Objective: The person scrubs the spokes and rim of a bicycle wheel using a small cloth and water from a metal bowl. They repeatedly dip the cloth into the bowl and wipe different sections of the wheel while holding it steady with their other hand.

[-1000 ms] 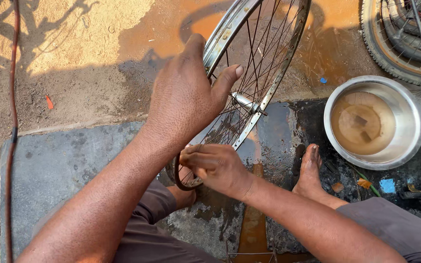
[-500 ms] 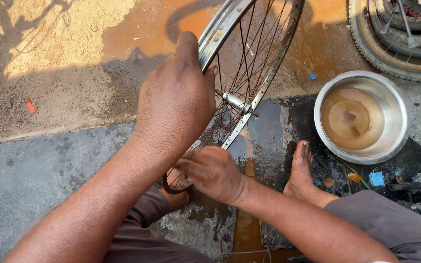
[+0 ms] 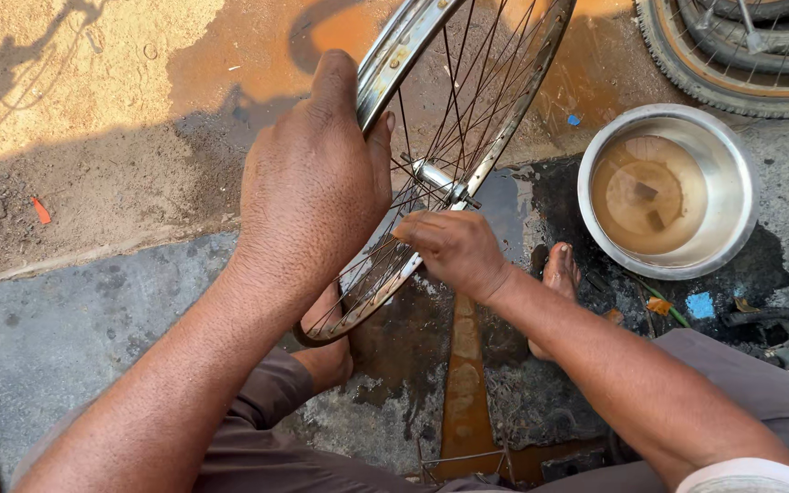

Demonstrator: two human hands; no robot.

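Two hands on one bare wheel (image 3: 468, 137): it stands upright on edge on the wet ground (image 3: 93, 319), bottom of the rim tucked between the person's feet, top cut off by the frame. Left hand (image 3: 317, 187) is wrapped over the rim, fingers curled round the far side, thumb against the metal, steadying it. Right hand (image 3: 454, 251) sits low among the spokes (image 3: 468, 100) just below the hub (image 3: 438, 178), fingers drawn together as if pinching a spoke or nipple; whether a small tool is in that pinch cannot be told. Handling, as a judgement: no tyre, so light; rim stiff enough to grip hard, spokes thin and springy and a poor place to pull. Rim looks wet and rusty in places, likely slick, so a full wrap like the left hand's is the safe hold; axle ends are the other good spot. Hidden: upper part of the wheel, left fingertips behind the rim, right fingertips behind the knuckles, left foot (image 3: 326, 361) mostly under rim and forearm. Right foot (image 3: 554, 283) is bare, beside a steel bowl (image 3: 741, 196) of murky brown water with a couple of small objects sunk in it, unidentifiable. Tyred wheels (image 3: 741, 55) lie at top right, clipped by the frame.
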